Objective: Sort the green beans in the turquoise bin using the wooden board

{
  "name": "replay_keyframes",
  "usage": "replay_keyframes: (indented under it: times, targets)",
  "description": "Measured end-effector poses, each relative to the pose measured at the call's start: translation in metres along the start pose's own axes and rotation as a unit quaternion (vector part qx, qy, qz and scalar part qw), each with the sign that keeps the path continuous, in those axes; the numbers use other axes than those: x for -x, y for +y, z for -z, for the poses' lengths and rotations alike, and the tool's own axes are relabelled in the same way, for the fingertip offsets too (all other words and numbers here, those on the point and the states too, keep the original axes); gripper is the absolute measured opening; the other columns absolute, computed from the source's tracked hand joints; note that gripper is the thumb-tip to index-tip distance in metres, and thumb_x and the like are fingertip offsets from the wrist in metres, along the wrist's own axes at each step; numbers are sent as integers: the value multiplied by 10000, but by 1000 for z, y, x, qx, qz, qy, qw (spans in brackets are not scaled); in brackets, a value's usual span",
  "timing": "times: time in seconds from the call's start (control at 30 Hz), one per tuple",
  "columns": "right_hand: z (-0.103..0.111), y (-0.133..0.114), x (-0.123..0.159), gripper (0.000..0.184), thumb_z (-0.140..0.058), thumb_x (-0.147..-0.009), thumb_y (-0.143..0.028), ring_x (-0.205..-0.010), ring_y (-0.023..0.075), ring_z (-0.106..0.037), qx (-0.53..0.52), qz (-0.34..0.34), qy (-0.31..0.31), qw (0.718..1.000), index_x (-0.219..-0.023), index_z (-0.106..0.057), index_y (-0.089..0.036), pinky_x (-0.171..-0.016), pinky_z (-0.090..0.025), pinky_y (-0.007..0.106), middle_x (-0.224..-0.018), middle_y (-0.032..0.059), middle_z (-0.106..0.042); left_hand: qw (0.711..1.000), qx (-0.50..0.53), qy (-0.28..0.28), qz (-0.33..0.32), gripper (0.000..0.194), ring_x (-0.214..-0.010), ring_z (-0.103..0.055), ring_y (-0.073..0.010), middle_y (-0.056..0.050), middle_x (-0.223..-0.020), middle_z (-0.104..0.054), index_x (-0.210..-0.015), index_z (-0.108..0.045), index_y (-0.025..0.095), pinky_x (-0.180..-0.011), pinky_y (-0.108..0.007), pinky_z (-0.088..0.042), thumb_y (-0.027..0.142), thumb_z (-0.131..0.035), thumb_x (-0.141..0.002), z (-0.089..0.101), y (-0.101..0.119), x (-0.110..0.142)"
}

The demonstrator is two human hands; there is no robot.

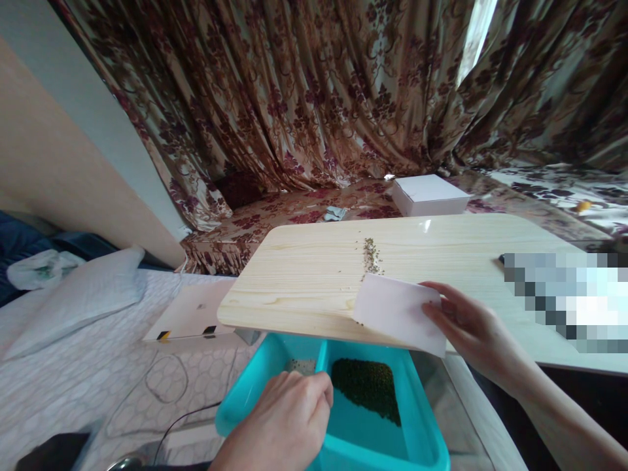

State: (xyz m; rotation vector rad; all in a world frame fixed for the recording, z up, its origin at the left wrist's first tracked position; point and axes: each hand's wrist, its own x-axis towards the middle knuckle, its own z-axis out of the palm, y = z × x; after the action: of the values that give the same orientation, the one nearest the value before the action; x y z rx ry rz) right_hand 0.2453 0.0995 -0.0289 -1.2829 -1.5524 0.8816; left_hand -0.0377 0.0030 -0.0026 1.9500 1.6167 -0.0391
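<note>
My right hand point(456, 320) pinches a sheet of white paper point(392, 307) between thumb and fingers, its lower edge at the front rim of the wooden table point(294, 275). A small pile of green beans point(371, 255), tiny and grain-like, lies on the tabletop just beyond the paper. Below the table edge is a teal divided tray point(426, 425). Its right compartment has a heap of dark green beans point(367, 383); pale grains point(301, 366) show in the left one. My left hand point(289, 415) is closed over the tray's divider, its fingertips hidden.
A white box point(432, 193) stands behind the table. At the right end of the tabletop lies a blurred-out device point(569, 294). On the bed to the left are a flat white box point(196, 314), a pillow point(88, 294) and cables point(167, 379). Patterned curtains point(304, 85) hang behind.
</note>
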Motion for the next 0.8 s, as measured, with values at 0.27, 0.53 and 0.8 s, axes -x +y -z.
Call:
replay_keyframes:
  times: [0.27,0.53,0.8]
  targets:
    - [-3,-5,23,547,-706,-780,-696,-511,158,-583,-28,-29,-63,997,-1026,-728,-208,-419,-465,243,-563,-22,-584,1000,-3,-6,7,340,-1031,-638,-259,-54,-1003,-712,-990,-665,235,-909,-366,-427,176,-331,-1012,1,3,2]
    - [57,24,45,457,-797,-737,-606,-790,302,-787,-8,-50,118,992,-1110,-750,-348,-658,-662,348,-896,73,-819,1000,2,-11,-6,339,-1030,-634,-265,-62,-992,-703,-995,-662,236,-917,-371,-430,203,-326,-1012,-2,9,1]
    - [71,34,33,387,-787,-752,-461,-832,305,-794,10,-68,159,985,-1096,-705,-305,-678,-658,346,-864,83,-811,999,-23,-30,-25,359,-1036,-630,-275,-79,-1028,-712,-1019,-663,235,-924,-372,-446,208,-305,-1013,-4,17,-3]
